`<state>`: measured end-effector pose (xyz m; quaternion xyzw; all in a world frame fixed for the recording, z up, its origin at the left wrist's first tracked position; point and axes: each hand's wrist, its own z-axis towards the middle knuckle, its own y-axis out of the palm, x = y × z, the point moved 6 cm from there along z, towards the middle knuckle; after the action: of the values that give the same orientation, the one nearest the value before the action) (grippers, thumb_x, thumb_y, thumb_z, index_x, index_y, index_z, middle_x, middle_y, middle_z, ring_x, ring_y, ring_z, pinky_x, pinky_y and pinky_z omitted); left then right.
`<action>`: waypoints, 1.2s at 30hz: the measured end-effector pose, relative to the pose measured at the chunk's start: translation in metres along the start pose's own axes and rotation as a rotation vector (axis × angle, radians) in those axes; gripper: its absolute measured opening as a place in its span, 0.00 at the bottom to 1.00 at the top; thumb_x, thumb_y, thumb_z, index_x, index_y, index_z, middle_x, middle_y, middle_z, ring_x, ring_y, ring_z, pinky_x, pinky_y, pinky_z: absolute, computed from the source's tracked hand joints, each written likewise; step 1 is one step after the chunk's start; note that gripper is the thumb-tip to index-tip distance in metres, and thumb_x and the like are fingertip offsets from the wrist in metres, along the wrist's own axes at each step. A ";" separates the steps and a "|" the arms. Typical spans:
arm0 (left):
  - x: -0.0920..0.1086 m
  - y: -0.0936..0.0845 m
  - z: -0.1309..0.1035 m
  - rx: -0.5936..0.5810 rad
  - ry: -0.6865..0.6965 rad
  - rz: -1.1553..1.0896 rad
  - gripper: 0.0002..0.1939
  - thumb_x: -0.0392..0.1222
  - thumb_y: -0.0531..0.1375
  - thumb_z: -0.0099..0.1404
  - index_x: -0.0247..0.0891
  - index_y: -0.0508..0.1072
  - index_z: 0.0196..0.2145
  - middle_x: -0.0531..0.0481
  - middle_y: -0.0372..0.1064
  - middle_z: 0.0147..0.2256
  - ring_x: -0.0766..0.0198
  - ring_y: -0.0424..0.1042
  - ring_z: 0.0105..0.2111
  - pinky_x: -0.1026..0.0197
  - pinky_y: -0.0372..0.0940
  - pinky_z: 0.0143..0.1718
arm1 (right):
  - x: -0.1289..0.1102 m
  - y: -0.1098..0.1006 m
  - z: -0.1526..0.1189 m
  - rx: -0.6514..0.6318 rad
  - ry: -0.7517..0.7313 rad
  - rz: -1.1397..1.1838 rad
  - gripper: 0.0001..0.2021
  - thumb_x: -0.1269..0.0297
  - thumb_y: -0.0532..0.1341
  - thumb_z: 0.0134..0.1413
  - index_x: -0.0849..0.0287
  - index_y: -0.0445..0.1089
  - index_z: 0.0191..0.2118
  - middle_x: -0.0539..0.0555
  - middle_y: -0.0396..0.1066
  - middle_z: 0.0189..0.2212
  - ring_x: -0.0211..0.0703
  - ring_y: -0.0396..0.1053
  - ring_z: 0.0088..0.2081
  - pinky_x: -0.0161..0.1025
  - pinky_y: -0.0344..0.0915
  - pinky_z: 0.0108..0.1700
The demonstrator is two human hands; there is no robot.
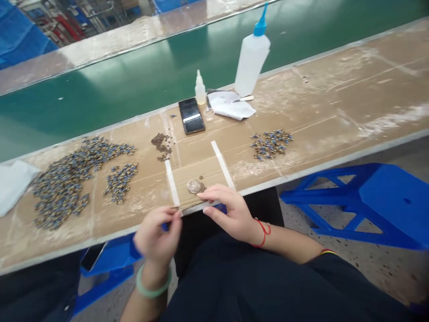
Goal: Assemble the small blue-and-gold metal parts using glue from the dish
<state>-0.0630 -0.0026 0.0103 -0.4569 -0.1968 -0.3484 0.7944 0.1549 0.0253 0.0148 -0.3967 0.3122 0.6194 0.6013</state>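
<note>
My left hand (157,235), with a pale green bangle on the wrist, is at the table's front edge. Its thumb and forefinger are closed together around a tiny dark piece, too blurred to name. My right hand (231,209), a red string on its wrist, reaches in from the right with fingers extended and thumb apart, and nothing shows in it. Its fingertips are beside a small clear round dish (193,186), which lies between two white tape strips. A few small brown discs (202,187) lie next to the dish.
Left lie a large pile (63,183) and a smaller pile (120,182) of blue-and-brass parts; a third pile (271,144) is right. Brown discs (161,145), a phone (191,115), a small dropper bottle (200,88) and a large squeeze bottle (252,62) stand behind. A blue stool (392,201) is right.
</note>
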 end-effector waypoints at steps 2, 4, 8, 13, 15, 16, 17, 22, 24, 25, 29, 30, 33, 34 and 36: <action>0.033 0.021 0.008 0.067 0.157 -0.024 0.15 0.31 0.70 0.64 0.44 0.67 0.30 0.54 0.81 0.32 0.61 0.82 0.33 0.61 0.74 0.36 | 0.003 0.009 0.001 -0.053 0.086 0.075 0.10 0.60 0.67 0.69 0.52 0.80 0.52 0.56 0.82 0.41 0.45 0.79 0.40 0.42 0.79 0.41; 0.054 0.033 0.018 0.095 0.268 -0.041 0.16 0.31 0.69 0.64 0.43 0.65 0.30 0.54 0.82 0.32 0.65 0.81 0.31 0.65 0.73 0.33 | 0.005 0.010 0.002 -0.035 0.125 0.107 0.08 0.60 0.67 0.69 0.52 0.81 0.49 0.55 0.81 0.39 0.45 0.79 0.39 0.42 0.79 0.42; 0.067 0.036 0.030 0.066 0.293 -0.103 0.15 0.29 0.67 0.66 0.43 0.66 0.32 0.54 0.81 0.32 0.66 0.81 0.31 0.67 0.73 0.33 | 0.002 0.003 0.006 0.031 0.096 0.071 0.05 0.64 0.65 0.70 0.52 0.81 0.45 0.54 0.81 0.38 0.45 0.79 0.41 0.42 0.79 0.43; 0.054 0.036 0.032 0.002 0.081 -0.333 0.02 0.39 0.63 0.72 0.41 0.73 0.41 0.48 0.78 0.34 0.64 0.77 0.30 0.63 0.73 0.32 | -0.005 -0.003 0.010 -0.035 -0.023 -0.084 0.12 0.70 0.60 0.72 0.50 0.79 0.51 0.54 0.81 0.37 0.44 0.79 0.38 0.42 0.79 0.41; 0.051 0.040 0.034 -0.078 0.035 -0.343 0.05 0.44 0.63 0.74 0.40 0.74 0.40 0.50 0.75 0.32 0.66 0.73 0.27 0.63 0.71 0.30 | -0.006 -0.004 0.010 -0.075 -0.082 -0.130 0.15 0.71 0.60 0.71 0.49 0.79 0.55 0.54 0.81 0.38 0.44 0.79 0.38 0.41 0.79 0.40; 0.051 0.042 0.035 -0.123 0.019 -0.332 0.07 0.45 0.63 0.74 0.40 0.74 0.39 0.50 0.74 0.30 0.66 0.71 0.26 0.63 0.69 0.29 | -0.007 -0.004 0.010 -0.086 -0.111 -0.147 0.17 0.72 0.60 0.71 0.49 0.79 0.57 0.55 0.81 0.39 0.44 0.79 0.38 0.41 0.79 0.40; 0.051 0.044 0.036 -0.163 0.005 -0.318 0.08 0.45 0.63 0.74 0.40 0.75 0.37 0.51 0.74 0.29 0.66 0.70 0.26 0.63 0.68 0.29 | -0.008 -0.005 0.010 -0.091 -0.139 -0.160 0.19 0.73 0.60 0.71 0.48 0.78 0.60 0.55 0.81 0.39 0.44 0.79 0.38 0.41 0.79 0.39; 0.049 0.047 0.037 -0.216 -0.069 -0.328 0.15 0.45 0.60 0.76 0.40 0.73 0.30 0.52 0.72 0.25 0.65 0.68 0.24 0.62 0.64 0.27 | -0.009 -0.002 0.009 -0.110 -0.210 -0.204 0.26 0.76 0.59 0.70 0.45 0.73 0.67 0.55 0.81 0.38 0.45 0.78 0.36 0.42 0.79 0.38; 0.045 0.049 0.034 -0.205 -0.093 -0.368 0.17 0.47 0.59 0.77 0.40 0.73 0.29 0.52 0.70 0.24 0.65 0.67 0.23 0.62 0.63 0.27 | -0.010 -0.001 0.010 -0.123 -0.202 -0.161 0.24 0.75 0.59 0.71 0.47 0.73 0.67 0.55 0.81 0.38 0.44 0.78 0.37 0.42 0.79 0.38; 0.043 0.051 0.032 -0.202 -0.115 -0.404 0.18 0.48 0.59 0.77 0.40 0.73 0.29 0.52 0.71 0.24 0.65 0.68 0.24 0.62 0.63 0.28 | -0.010 -0.001 0.010 -0.128 -0.178 -0.126 0.22 0.73 0.60 0.71 0.48 0.74 0.65 0.54 0.81 0.37 0.44 0.78 0.36 0.41 0.78 0.38; 0.033 0.067 0.019 -0.217 -0.297 -0.673 0.23 0.59 0.60 0.76 0.40 0.74 0.30 0.50 0.73 0.26 0.64 0.69 0.25 0.62 0.65 0.27 | -0.004 -0.001 0.012 -0.104 -0.033 0.026 0.10 0.65 0.66 0.69 0.50 0.80 0.53 0.53 0.80 0.34 0.43 0.76 0.34 0.40 0.76 0.36; 0.032 0.071 0.017 -0.225 -0.338 -0.728 0.24 0.61 0.60 0.75 0.40 0.74 0.30 0.51 0.72 0.25 0.65 0.68 0.23 0.62 0.65 0.26 | -0.003 -0.002 0.011 -0.084 -0.011 0.055 0.08 0.64 0.66 0.69 0.50 0.81 0.50 0.53 0.80 0.35 0.43 0.76 0.34 0.40 0.76 0.36; 0.033 0.076 0.018 -0.268 -0.354 -0.728 0.26 0.64 0.59 0.74 0.40 0.73 0.29 0.53 0.68 0.22 0.66 0.63 0.21 0.62 0.64 0.24 | 0.001 -0.005 0.010 -0.027 0.031 0.138 0.05 0.62 0.67 0.69 0.50 0.81 0.45 0.52 0.79 0.33 0.43 0.76 0.34 0.41 0.75 0.36; 0.032 0.074 0.022 -0.281 -0.326 -0.679 0.26 0.64 0.59 0.74 0.41 0.74 0.28 0.52 0.68 0.22 0.65 0.64 0.21 0.61 0.64 0.25 | 0.002 -0.006 0.010 -0.012 0.042 0.161 0.05 0.61 0.66 0.69 0.50 0.81 0.45 0.52 0.78 0.33 0.43 0.75 0.34 0.41 0.75 0.36; 0.023 0.067 0.037 -0.274 -0.257 -0.546 0.25 0.62 0.60 0.74 0.42 0.75 0.28 0.50 0.70 0.23 0.62 0.67 0.23 0.59 0.66 0.27 | 0.005 -0.010 0.010 0.020 0.062 0.184 0.05 0.61 0.66 0.70 0.50 0.81 0.44 0.52 0.78 0.32 0.43 0.75 0.34 0.41 0.74 0.37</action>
<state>0.0024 0.0440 0.0040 -0.5300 -0.3621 -0.5111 0.5716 0.1642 0.0372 0.0164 -0.3794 0.3719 0.6564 0.5356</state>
